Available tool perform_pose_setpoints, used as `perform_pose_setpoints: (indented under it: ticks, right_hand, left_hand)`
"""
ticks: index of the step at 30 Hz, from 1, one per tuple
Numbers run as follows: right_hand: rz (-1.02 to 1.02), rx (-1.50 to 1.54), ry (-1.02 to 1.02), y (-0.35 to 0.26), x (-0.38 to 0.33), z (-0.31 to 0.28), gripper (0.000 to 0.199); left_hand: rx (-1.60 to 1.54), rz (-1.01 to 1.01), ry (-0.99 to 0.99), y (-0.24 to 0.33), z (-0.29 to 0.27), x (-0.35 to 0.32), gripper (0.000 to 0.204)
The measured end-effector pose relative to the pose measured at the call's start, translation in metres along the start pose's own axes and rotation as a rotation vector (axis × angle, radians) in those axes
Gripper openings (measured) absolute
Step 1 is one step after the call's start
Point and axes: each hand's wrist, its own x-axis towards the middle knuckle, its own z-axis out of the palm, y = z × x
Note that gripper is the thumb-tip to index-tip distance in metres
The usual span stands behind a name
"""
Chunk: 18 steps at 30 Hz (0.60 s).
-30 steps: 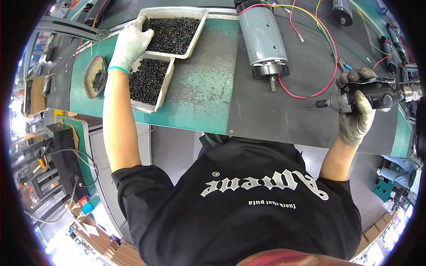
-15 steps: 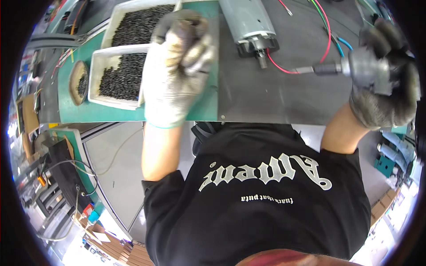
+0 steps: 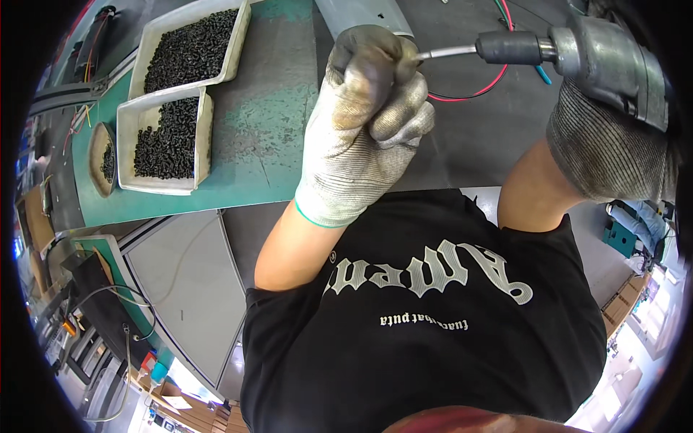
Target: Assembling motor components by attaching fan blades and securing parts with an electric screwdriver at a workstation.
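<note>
My left hand (image 3: 372,123), in a white knit glove with worn grey fingertips, is closed in a pinch at the middle of the bench. Whatever sits between its fingertips is too small and covered to name. The slim metal bit (image 3: 451,52) of a power screwdriver (image 3: 606,65) points left and reaches those fingertips. My right hand (image 3: 613,144), also gloved, is wrapped round the driver's grey metal body; its fingers are partly hidden behind it. Beyond my left hand lies a grey cylindrical motor (image 3: 368,14), its near end covered by the hand.
Left on the green mat (image 3: 267,144) stand two white trays, a far one (image 3: 237,50) and a near one (image 3: 155,186), with many small black parts. A shallow dish (image 3: 97,159) is beside them. Red wire (image 3: 476,92) loops across the dark bench surface under the driver.
My left hand has moved right, from beside the trays to the driver's bit. The driver in my right hand has risen, its bit now at my left fingertips. The view has shifted slightly.
</note>
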Motion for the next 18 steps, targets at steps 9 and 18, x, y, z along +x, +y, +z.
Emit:
perform_pose_setpoints:
  ticks: [9, 18]
  right_hand:
    - [-0.059, -0.132, 0.013, 0.012, 0.000, -0.005, 0.051]
    - [-0.112, -0.251, -0.010, 0.018, -0.002, -0.010, 0.048]
  left_hand:
    - [0.302, 0.088, -0.038, -0.008, -0.013, 0.002, 0.033]
    - [0.145, 0.056, 0.262, -0.021, 0.007, -0.007, 0.027]
